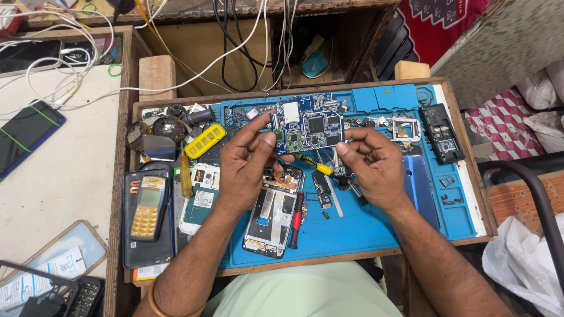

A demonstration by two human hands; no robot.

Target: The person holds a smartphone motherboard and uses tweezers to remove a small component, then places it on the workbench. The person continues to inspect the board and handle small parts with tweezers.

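Circuit board (309, 125) in my fingers: blue, glossy, w/ shiny metal chips. Mat (376, 226) under it matt blue rubber. Tray (305, 265) rough bare wood. Screwdriver (314, 165) handle smooth yellow plastic

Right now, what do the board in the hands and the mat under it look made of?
The circuit board, held by the left hand and right hand, looks like blue laminate, matte, studded with shiny metal shields and dark chips. The blue mat looks like soft rubber or silicone: dull, with moulded compartments.

Wooden workbench (126, 176) — tangled cables (235, 53)
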